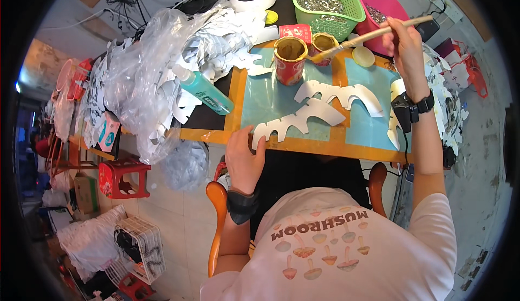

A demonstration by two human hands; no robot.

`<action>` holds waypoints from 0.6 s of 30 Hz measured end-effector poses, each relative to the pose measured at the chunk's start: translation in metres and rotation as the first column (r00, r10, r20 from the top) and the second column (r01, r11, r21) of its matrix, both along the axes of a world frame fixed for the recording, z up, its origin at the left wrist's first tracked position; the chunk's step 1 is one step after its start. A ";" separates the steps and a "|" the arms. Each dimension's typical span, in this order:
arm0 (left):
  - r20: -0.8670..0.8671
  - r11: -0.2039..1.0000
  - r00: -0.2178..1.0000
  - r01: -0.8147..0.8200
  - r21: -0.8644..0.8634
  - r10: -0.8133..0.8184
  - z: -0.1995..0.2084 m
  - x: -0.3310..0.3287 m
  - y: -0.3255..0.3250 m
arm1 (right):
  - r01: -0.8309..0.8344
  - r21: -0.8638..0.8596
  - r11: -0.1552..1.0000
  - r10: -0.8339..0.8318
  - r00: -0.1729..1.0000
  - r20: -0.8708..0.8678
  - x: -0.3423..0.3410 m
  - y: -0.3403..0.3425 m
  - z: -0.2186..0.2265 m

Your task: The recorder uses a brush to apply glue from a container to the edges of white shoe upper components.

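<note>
A cluttered workshop table (pixel 303 144) carries a blue mat under white cut-out shapes. The left hand (pixel 244 157) lies mostly flat, pinning the near cut-out (pixel 298 121) at the table's front edge. The right hand (pixel 403 43) is closed round a brush (pixel 368 36) whose tip dips into the smaller tin (pixel 323 43). This looks like loading glue; coating the cut-out seems next. The mat's middle is open, while a plastic-bag heap (pixel 157 79) crowds the left.

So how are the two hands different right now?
The left hand lies flat, pressing down the end of a white cut-out piece near the table's front edge; the right hand is raised farther back, gripping a long wooden brush whose tip dips into a can. Both are bare, and each wrist wears a dark band.
</note>
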State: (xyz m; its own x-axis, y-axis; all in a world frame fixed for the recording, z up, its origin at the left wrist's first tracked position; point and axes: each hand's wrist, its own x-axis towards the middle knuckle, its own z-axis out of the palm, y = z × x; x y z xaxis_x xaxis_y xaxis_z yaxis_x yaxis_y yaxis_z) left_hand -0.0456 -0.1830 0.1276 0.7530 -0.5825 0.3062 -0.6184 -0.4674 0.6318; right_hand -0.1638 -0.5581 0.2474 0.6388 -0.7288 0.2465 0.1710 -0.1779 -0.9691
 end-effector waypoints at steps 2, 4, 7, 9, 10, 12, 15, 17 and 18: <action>0.028 1.000 1.000 -0.005 0.002 0.005 -0.002 0.000 0.000 | 0.049 0.051 0.997 -0.052 0.997 0.057 -0.014 -0.006 -0.006; 0.051 1.000 0.999 0.000 -0.006 0.000 -0.005 0.000 0.000 | -0.026 0.188 0.982 -0.016 0.976 0.218 -0.033 -0.024 -0.016; 0.054 1.000 0.999 0.000 -0.001 0.000 -0.006 0.000 0.001 | -0.161 0.545 0.823 -0.146 0.867 0.477 -0.030 -0.004 -0.001; 0.066 1.000 0.998 0.008 -0.004 -0.007 -0.006 -0.001 0.000 | -0.495 0.454 0.741 0.088 0.741 0.666 -0.030 0.002 0.004; 0.082 1.000 0.997 0.013 -0.010 -0.012 -0.007 -0.001 -0.001 | -0.600 0.417 0.682 0.151 0.674 0.723 -0.028 0.006 0.009; 0.111 1.000 0.994 0.010 -0.015 -0.008 -0.010 -0.003 -0.002 | -0.724 0.352 0.593 0.210 0.562 0.800 -0.020 0.019 0.020; 0.148 1.000 0.989 -0.004 -0.025 0.007 -0.015 -0.006 -0.002 | -0.748 0.330 0.576 0.166 0.503 0.848 -0.009 0.037 0.029; 0.160 0.999 0.987 -0.006 -0.046 0.013 -0.017 -0.008 0.001 | -0.688 0.382 0.617 0.074 0.534 0.842 -0.009 0.066 0.034; 0.174 0.998 0.985 -0.005 -0.065 0.016 -0.019 -0.010 0.001 | -0.657 0.378 0.652 0.097 0.567 0.818 -0.015 0.073 0.030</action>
